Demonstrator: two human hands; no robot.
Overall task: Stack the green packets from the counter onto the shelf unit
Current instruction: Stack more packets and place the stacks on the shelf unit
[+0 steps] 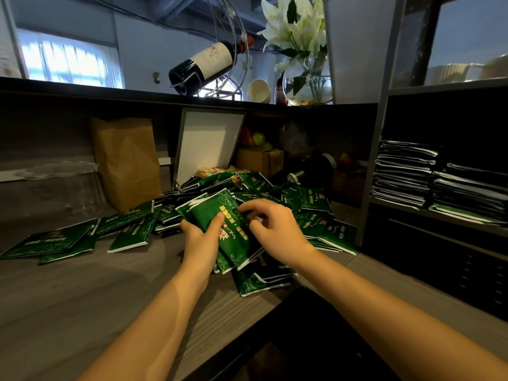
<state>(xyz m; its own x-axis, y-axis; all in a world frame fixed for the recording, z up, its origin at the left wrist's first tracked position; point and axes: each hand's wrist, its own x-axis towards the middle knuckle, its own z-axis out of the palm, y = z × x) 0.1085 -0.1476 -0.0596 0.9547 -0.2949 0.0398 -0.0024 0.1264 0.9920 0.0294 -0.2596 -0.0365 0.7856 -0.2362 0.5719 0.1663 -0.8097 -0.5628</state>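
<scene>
1. Where the two hands meet at the centre of the view, a held bundle (220, 215) of green packets sits tilted above the counter (82, 284), its long axis running from 11 to 5 o'clock.
2. Left hand (199, 240): grasps the bundle from 7 o'clock, with the thumb pressed on the top packet's face and the fingers hidden beneath.
3. Right hand (275, 226): reaches in from 4 o'clock, fingers curled onto the bundle's right edge and index finger lying across the top packet.
4. Loose pile (310, 199) of green packets: lies on the counter around the bundle, spreading from 9 o'clock through 12 to 3 o'clock, with a few more beneath the hands at 6 o'clock.
5. Shelf unit (380, 149): stands at 3 o'clock, at the counter's right end. Two stacked columns (404, 174) of packets lie flat on one shelf, side by side.
6. Counter background: a brown paper bag (126, 163) stands upright at 10 o'clock, a white board (209, 144) leans back at 12 o'clock, and a cardboard box (261, 160) sits at 1 o'clock.
7. Upper ledge: a wine bottle (209, 61) rests tilted in a wire holder at 12 o'clock, and a vase of white lilies (308, 81) stands at 1 o'clock.
</scene>
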